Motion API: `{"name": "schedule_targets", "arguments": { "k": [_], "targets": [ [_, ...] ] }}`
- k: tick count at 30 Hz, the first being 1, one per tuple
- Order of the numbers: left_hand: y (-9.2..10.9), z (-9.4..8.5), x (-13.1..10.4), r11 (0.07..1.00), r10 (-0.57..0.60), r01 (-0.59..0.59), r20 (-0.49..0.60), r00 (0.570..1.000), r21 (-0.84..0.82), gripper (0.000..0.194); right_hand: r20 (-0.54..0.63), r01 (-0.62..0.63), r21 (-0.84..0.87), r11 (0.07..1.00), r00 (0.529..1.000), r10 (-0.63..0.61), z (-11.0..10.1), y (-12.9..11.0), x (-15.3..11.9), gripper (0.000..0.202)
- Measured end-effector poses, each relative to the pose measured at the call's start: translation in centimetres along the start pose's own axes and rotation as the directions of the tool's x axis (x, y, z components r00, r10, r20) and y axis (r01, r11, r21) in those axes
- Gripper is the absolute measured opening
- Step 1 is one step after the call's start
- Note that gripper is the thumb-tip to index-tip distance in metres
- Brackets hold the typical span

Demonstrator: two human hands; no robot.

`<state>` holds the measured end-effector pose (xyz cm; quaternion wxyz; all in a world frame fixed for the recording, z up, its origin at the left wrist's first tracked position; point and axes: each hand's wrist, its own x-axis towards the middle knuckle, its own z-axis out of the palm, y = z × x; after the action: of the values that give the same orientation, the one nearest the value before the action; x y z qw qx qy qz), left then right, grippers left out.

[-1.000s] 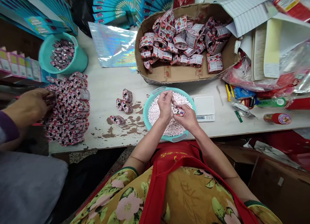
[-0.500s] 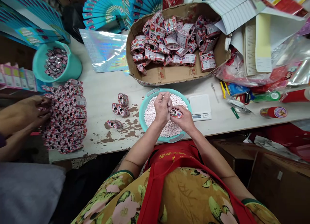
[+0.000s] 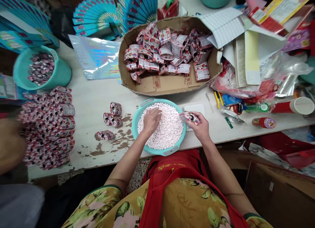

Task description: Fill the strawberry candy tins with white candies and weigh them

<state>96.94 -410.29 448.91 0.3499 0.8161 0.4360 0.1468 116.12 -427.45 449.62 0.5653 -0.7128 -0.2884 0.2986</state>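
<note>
My left hand [image 3: 151, 121] rests at the pink-white candies [image 3: 169, 126] that fill a turquoise basin [image 3: 135, 129]. Its fingers are stretched out and apart over them, the tips partly sunk among the pieces. Just right of the basin, my right hand [image 3: 203, 126] grips a small red-and-white printed candy box [image 3: 192, 118] with a dark round hole in its top. Under that hand a white scale [image 3: 198, 108] is partly hidden. Several similar small boxes [image 3: 115, 108] stand left of the basin, one of them lying apart nearer the table edge.
Behind the basin, a cardboard carton [image 3: 145, 86] holds many loose printed boxes. At left stand a packed group of boxes [image 3: 49, 129] and a turquoise bucket [image 3: 62, 70] of shiny pieces. A co-worker's blurred hand [image 3: 11, 144] is beside them. Papers [image 3: 252, 57], tape and packets crowd the right.
My hands have separated: the left has gone down onto the candies, while the right has carried the candy box rightward beyond the basin's rim. The view has shifted slightly.
</note>
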Motion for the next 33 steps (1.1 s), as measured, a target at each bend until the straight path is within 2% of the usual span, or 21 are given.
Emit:
{"name": "schedule_targets", "arguments": {
  "k": [3, 6, 8, 10, 12, 13, 14, 16, 17, 18, 19, 21, 23, 24, 26, 27, 30, 31, 33],
  "targets": [
    [-1.0, 2.0, 0.6, 0.969, -0.025, 0.028, -0.017, 1.0, 0.244, 0.029, -0.124, 0.011, -0.128, 0.992, 0.992, -0.027, -1.6, 4.1, 2.3, 0.037],
    [-0.7, 3.4, 0.9, 0.942, -0.091, 0.087, -0.004, 0.996, 0.323, 0.041, -0.111, 0.05, -0.253, 0.966, 0.991, -0.08, -2.3, 6.7, 3.6, 0.033],
    [-0.3, 3.8, 0.6, 0.933, -0.124, 0.105, 0.033, 0.992, 0.345, 0.045, -0.088, 0.084, -0.307, 0.948, 0.989, -0.116, -2.8, 6.1, 4.3, 0.038],
    [0.0, 3.9, 0.0, 0.93, -0.138, 0.1, 0.083, 0.987, 0.354, 0.046, -0.106, 0.163, -0.357, 0.92, 0.971, -0.213, -3.2, 3.6, 6.1, 0.046],
    [0.1, 3.9, -0.8, 0.932, -0.15, 0.102, 0.114, 0.982, 0.347, 0.046, -0.108, 0.283, -0.442, 0.852, 0.926, -0.363, -3.2, -0.2, 10.3, 0.047],
    [0.0, 4.0, -1.2, 0.937, -0.159, 0.113, 0.115, 0.981, 0.331, 0.044, -0.056, 0.341, -0.483, 0.806, 0.907, -0.417, -2.7, -2.0, 13.2, 0.044],
    [-0.2, 4.1, -1.5, 0.943, -0.17, 0.133, 0.099, 0.98, 0.305, 0.039, 0.012, 0.366, -0.532, 0.763, 0.905, -0.425, -2.1, -3.6, 16.6, 0.041],
    [-0.9, 4.5, -1.9, 0.961, -0.184, 0.172, 0.033, 0.982, 0.218, 0.028, 0.063, 0.322, -0.576, 0.751, 0.934, -0.352, 0.0, -5.5, 23.8, 0.04],
    [-1.4, 4.6, -2.0, 0.97, -0.188, 0.188, -0.014, 0.982, 0.157, 0.023, 0.113, 0.247, -0.654, 0.715, 0.967, -0.23, 1.2, -5.5, 27.0, 0.044],
    [-1.9, 4.8, -2.2, 0.975, -0.198, 0.203, -0.063, 0.978, 0.087, 0.02, 0.171, 0.202, -0.716, 0.668, 0.979, -0.114, 2.5, -5.1, 29.7, 0.048],
    [-2.4, 4.9, -2.3, 0.974, -0.224, 0.226, -0.104, 0.969, 0.005, 0.019, 0.238, 0.208, -0.748, 0.63, 0.971, -0.039, 3.7, -4.3, 31.8, 0.055],
    [-3.2, 4.9, -2.4, 0.935, -0.327, 0.295, -0.157, 0.932, -0.198, 0.019, 0.297, 0.238, -0.784, 0.574, 0.955, 0.009, 5.5, -2.3, 34.0, 0.059],
    [-3.6, 4.5, -2.4, 0.822, -0.451, 0.342, -0.152, 0.88, -0.455, 0.022, 0.307, 0.259, -0.807, 0.531, 0.952, 0.002, 6.4, -0.9, 34.3, 0.047],
    [-3.6, 4.2, -2.3, 0.737, -0.495, 0.343, -0.12, 0.861, -0.582, 0.023, 0.309, 0.257, -0.812, 0.524, 0.951, 0.013, 6.5, -0.8, 34.1, 0.05],
    [-3.3, 3.2, -2.2, 0.529, -0.535, 0.309, -0.028, 0.844, -0.79, 0.023, 0.335, 0.226, -0.748, 0.624, 0.94, 0.062, 5.9, -1.6, 32.9, 0.065],
    [-3.0, 2.6, -2.1, 0.415, -0.534, 0.292, 0.029, 0.845, -0.862, 0.024, 0.357, 0.204, -0.697, 0.688, 0.93, 0.086, 5.3, -2.5, 32.1, 0.06],
    [-2.3, 1.1, -2.0, 0.111, -0.497, 0.265, 0.178, 0.849, -0.958, 0.033, 0.401, 0.07, -0.368, 0.927, 0.912, 0.09, 2.2, -5.9, 27.5, 0.035],
    [-2.2, 0.7, -1.9, 0.049, -0.481, 0.259, 0.205, 0.852, -0.965, 0.038, 0.402, 0.0, -0.216, 0.976, 0.911, 0.089, 1.2, -6.9, 25.4, 0.038],
    [-2.1, 0.5, -1.7, -0.029, -0.475, 0.289, 0.268, 0.839, -0.957, 0.043, 0.383, -0.117, 0.097, 0.988, 0.921, 0.072, -0.5, -8.4, 20.5, 0.052]
  ]
}}
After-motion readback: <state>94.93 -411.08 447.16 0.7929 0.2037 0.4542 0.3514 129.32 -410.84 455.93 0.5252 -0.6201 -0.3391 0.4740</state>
